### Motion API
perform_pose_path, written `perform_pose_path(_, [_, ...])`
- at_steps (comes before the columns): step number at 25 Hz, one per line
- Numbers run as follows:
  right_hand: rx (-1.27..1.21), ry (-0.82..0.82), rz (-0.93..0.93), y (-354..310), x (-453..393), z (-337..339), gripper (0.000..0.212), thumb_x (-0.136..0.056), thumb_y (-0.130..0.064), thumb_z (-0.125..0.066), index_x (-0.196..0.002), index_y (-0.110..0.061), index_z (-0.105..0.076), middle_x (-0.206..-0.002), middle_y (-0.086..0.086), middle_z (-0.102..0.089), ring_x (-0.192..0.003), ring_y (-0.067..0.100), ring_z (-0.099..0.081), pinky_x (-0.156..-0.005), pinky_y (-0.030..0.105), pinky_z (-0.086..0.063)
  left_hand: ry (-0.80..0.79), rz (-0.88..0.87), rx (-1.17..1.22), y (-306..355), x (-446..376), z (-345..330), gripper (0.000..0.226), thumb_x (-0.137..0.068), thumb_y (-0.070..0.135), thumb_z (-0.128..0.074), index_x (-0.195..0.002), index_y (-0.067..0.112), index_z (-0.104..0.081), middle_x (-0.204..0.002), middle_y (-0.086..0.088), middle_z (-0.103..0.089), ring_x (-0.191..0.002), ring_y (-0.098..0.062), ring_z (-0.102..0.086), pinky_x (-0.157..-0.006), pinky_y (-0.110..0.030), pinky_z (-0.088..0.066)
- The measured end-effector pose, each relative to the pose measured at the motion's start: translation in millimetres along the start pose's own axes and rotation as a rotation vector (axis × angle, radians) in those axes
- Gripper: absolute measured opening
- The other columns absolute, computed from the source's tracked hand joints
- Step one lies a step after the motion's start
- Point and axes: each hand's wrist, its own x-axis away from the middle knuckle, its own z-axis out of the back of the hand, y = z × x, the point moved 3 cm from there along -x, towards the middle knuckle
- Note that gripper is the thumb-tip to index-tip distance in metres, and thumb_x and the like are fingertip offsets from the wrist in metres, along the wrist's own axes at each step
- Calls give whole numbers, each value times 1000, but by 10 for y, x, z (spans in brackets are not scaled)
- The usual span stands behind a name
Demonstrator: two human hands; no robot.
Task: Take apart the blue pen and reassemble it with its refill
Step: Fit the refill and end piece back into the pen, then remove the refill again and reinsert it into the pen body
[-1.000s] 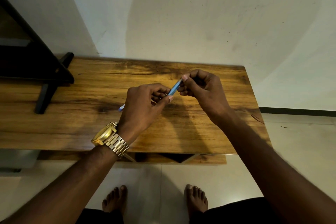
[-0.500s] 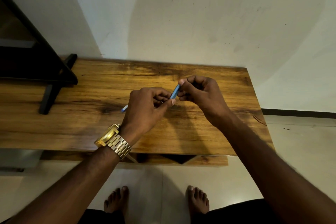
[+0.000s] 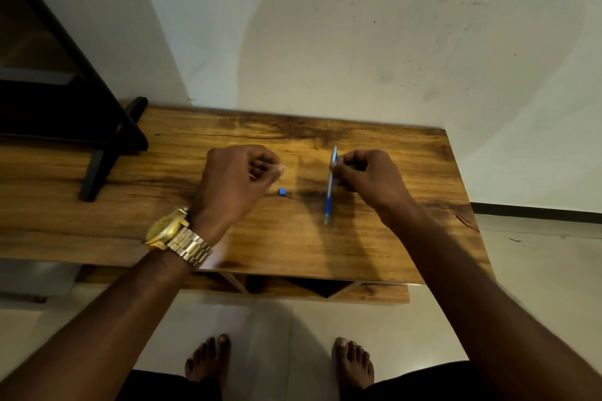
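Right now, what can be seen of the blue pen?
The pen is a slim stick, seemingly plastic: pale, see-through barrel along the upper part, a solid blue grip section lower down, then a light tip nearest the person. It runs almost straight away from the person, far end slightly raised. The right hand pinches its upper half between fingertips; the left hand is apart from it. Its tip looks at or just above the wooden table. A small blue piece, perhaps from the pen, lies separately on the wood.

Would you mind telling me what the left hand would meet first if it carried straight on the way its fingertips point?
The left hand points rightward; the small blue pen piece lies just below that line, so probably the blue pen in the right hand comes first. Depth is unclear.
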Motion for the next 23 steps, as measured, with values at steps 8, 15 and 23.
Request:
perform_pose_path(8, [348,136,20,184,-143,-106,11,-89,-22,-90,-93,-16,-82,-73,-2,-80,-61,3,-77,-53,15,-59,-71,144,-335,-468,35,143,25,-89,28,-88,-111,16,-84,-102,-2,-82,-90,-17,-75,-85,-37,-63])
perform_pose_path(15, [559,241,169,9,-70,-23,18,-92,-35,-86,-92,-19,-80,-74,-5,-76,-66,8,-74,-63,22,-60,-112,191,-361,-525,26,120,15,-90,27,-87,-102,18,-83,-100,-2,-80,-92,-19,-74,-82,-43,-63])
perform_pose_path(23, [765,-70,543,-215,173,-755,22,-98,-13,-76,-119,-16,-82,-109,3,-77,-90,13,-71,-86,31,-62,-166,233,-344,-578,32,95,16,-94,29,-83,-104,17,-84,-103,-5,-82,-97,-22,-75,-85,-46,-63])
